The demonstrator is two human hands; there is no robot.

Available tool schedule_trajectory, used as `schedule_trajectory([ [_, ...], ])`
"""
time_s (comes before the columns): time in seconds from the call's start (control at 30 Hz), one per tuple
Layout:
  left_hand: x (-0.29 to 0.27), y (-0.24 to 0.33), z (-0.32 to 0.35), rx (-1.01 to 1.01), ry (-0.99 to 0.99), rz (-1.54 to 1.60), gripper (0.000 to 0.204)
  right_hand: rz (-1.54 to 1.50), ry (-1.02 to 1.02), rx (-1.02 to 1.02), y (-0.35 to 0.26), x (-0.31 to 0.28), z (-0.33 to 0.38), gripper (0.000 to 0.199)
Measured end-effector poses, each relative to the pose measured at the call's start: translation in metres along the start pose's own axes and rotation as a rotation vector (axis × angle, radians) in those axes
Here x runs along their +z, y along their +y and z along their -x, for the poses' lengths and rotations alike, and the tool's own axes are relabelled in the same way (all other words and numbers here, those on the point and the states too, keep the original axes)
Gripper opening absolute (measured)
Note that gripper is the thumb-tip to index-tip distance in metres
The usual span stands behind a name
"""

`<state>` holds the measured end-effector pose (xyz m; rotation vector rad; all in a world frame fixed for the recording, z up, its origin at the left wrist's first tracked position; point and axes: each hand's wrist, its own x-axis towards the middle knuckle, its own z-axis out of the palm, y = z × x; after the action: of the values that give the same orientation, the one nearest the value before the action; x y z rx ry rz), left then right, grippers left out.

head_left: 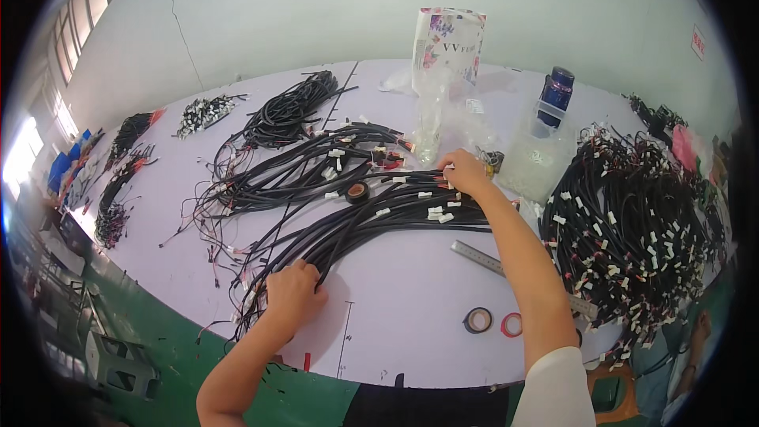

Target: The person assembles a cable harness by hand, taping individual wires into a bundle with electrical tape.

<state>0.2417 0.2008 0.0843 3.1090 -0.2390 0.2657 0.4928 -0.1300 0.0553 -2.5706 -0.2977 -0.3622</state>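
Note:
A bundle of black wiring-harness cables (371, 225) with white connectors and tags stretches across the table in front of me. My left hand (292, 296) is closed around its near left end, where thin wires and small plugs fan out. Farther up on the right, my right hand (465, 171) has its fingers curled in over the cable ends, beside reddish wires; the fingertips are partly hidden. Behind this bundle lies a second bunch of black cables (292, 162). A roll of black tape (357, 192) rests between the two bunches.
A large cable pile (632, 229) covers the right side. A clear plastic box (538, 154), dark blue bottle (558, 95) and floral bag (449, 43) stand at the back. A steel ruler (477, 257) and tape rolls (477, 320) lie under or near my right forearm. Another person's arm (696, 344) shows far right.

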Motion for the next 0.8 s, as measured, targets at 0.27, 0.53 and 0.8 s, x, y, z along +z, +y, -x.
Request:
schedule_trajectory([
  [0.27,-0.018,-0.022,-0.010,-0.253,-0.004,0.653,0.018,0.084,-0.235,-0.039,-0.005,0.003,-0.007,0.016],
  [0.53,-0.009,-0.029,-0.009,0.006,0.054,0.321,0.019,0.053,-0.131,-0.140,-0.036,-0.012,-0.001,0.013],
  [0.8,0.020,-0.096,-0.055,-0.133,0.350,0.183,0.049,-0.377,-0.043,-0.403,-0.127,-0.098,0.043,0.014],
])
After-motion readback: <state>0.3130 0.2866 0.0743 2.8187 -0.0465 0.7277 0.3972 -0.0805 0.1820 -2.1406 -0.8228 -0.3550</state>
